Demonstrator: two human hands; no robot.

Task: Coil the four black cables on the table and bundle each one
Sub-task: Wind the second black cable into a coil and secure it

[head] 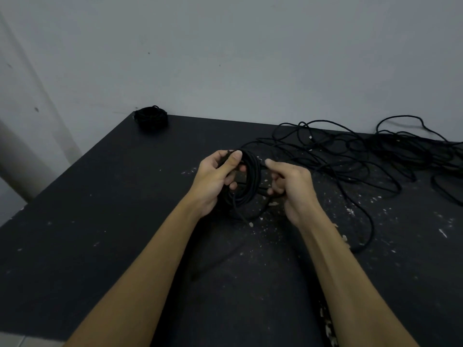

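Observation:
A black cable coil point(250, 181) stands upright between my hands above the middle of the black table point(112, 221). My left hand point(218, 179) grips the coil's left side, thumb on top. My right hand point(288, 184) pinches the strand that runs off the coil's right side. That loose strand point(368, 221) loops across the table to the right. A finished black bundle point(151, 118) lies at the far left corner. A tangle of loose black cables point(363, 151) spreads over the far right.
A grey wall point(225, 58) rises directly behind the table. White flecks and chips point(350, 211) dot the tabletop on the right. The table's left edge runs diagonally, with pale floor point(15, 191) beyond it.

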